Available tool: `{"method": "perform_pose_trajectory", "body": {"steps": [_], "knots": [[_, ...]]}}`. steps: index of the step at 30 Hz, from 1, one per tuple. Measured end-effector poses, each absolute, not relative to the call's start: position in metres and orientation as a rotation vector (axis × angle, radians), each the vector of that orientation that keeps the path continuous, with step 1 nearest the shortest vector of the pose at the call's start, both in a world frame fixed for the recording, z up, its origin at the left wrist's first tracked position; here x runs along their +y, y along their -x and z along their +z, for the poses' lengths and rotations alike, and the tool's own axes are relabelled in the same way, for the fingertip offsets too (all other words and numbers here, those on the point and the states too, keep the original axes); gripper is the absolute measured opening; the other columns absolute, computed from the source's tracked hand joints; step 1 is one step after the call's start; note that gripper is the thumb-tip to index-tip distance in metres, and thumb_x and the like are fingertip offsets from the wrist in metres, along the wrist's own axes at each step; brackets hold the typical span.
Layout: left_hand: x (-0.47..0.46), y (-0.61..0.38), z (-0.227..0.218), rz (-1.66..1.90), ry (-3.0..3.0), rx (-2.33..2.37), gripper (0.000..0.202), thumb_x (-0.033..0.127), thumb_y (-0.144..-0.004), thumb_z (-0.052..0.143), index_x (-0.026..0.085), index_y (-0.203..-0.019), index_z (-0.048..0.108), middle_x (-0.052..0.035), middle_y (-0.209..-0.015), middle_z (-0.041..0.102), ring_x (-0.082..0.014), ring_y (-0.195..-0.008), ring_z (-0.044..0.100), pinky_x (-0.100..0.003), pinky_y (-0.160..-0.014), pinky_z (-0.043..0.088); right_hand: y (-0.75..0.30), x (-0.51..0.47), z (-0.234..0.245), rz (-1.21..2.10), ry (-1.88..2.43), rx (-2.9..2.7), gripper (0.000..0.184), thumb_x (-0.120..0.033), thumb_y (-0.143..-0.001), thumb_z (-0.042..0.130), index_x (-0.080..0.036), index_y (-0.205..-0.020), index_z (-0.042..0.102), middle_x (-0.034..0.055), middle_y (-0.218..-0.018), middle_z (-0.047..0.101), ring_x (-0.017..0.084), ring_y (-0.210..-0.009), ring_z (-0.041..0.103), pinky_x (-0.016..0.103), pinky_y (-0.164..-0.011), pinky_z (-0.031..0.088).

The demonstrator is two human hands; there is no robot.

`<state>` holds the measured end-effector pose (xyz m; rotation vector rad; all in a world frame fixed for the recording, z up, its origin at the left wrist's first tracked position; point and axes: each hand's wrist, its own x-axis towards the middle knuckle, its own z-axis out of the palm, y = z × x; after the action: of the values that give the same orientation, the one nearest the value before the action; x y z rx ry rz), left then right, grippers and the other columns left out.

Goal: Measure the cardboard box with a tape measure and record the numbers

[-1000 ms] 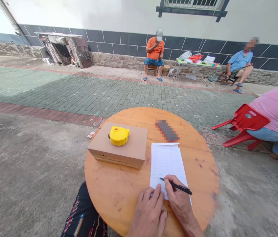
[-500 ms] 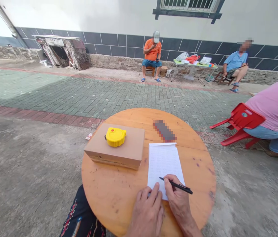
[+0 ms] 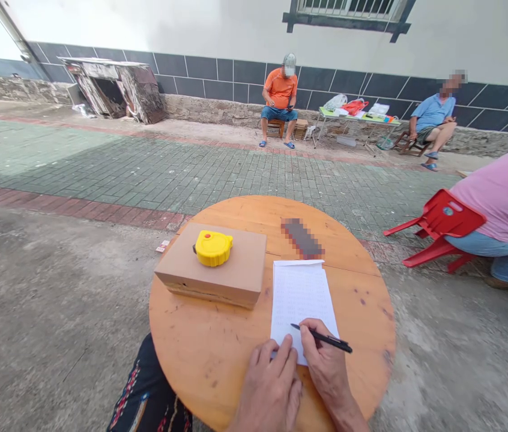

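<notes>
A white paper pad (image 3: 303, 294) covered with faint rows of writing lies on the round wooden table (image 3: 209, 354). My right hand (image 3: 325, 360) is closed around a black pen (image 3: 331, 341), its tip at the lower part of the page. Beside it, my left hand (image 3: 272, 381) rests with fingers stretched out over the pad's lower left edge. Left of the pad sits a brown cardboard box (image 3: 245, 258), and on top of it a yellow tape measure (image 3: 213, 248). A dark, blurred flat object (image 3: 302, 239) lies just beyond the pad.
A person in pink (image 3: 501, 186) sits on a red plastic chair (image 3: 450, 213) to the right. Across the paving, a person in orange (image 3: 280, 90) and one in blue (image 3: 434, 111) sit by a folding table (image 3: 326, 113) with bags. A weathered wooden hutch (image 3: 141, 96) stands far left.
The person in orange has lowered a hand from near the head to the lap. My hands and the pen look almost unmoved; the view has shifted slightly.
</notes>
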<state>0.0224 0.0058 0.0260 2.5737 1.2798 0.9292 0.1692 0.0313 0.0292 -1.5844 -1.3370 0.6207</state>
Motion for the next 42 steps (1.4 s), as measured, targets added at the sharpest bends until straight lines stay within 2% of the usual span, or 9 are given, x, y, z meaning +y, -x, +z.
{"method": "perform_pose_trajectory", "body": {"steps": [20,37,42], "knots": [[0.0044,-0.0229,0.0230,0.899,-2.538,1.302,0.036,0.020,-0.083,0.055,0.014,-0.118,0.059,-0.0060,-0.131,0.060,-0.0233,-0.100,0.048,-0.038,-0.086,0.047,-0.1683,0.0312,0.0310,0.602,1.610,-1.367,0.029,-0.040,-0.090,0.049,-0.018,-0.076,0.062,-0.0007,-0.059,0.054,0.013,-0.049,0.044,0.024,-0.048,0.040],[0.0049,-0.0220,0.0254,0.920,-2.578,1.301,0.039,0.020,-0.082,0.056,0.014,-0.120,0.060,-0.0060,-0.129,0.062,-0.0238,-0.099,0.050,-0.037,-0.084,0.048,-0.1681,0.0307,0.0337,0.560,1.609,-1.358,0.029,-0.039,-0.089,0.049,-0.018,-0.074,0.062,0.0018,-0.064,0.061,0.015,-0.055,0.054,0.024,-0.054,0.047],[0.0046,-0.0219,0.0272,0.898,-2.577,1.304,0.037,0.022,-0.083,0.057,0.016,-0.119,0.061,-0.0048,-0.130,0.062,-0.0233,-0.099,0.050,-0.037,-0.084,0.048,-0.1701,0.0290,0.0295,0.597,1.623,-1.299,0.028,-0.040,-0.089,0.050,-0.018,-0.076,0.061,0.0000,-0.060,0.057,0.013,-0.049,0.049,0.023,-0.047,0.042]]}}
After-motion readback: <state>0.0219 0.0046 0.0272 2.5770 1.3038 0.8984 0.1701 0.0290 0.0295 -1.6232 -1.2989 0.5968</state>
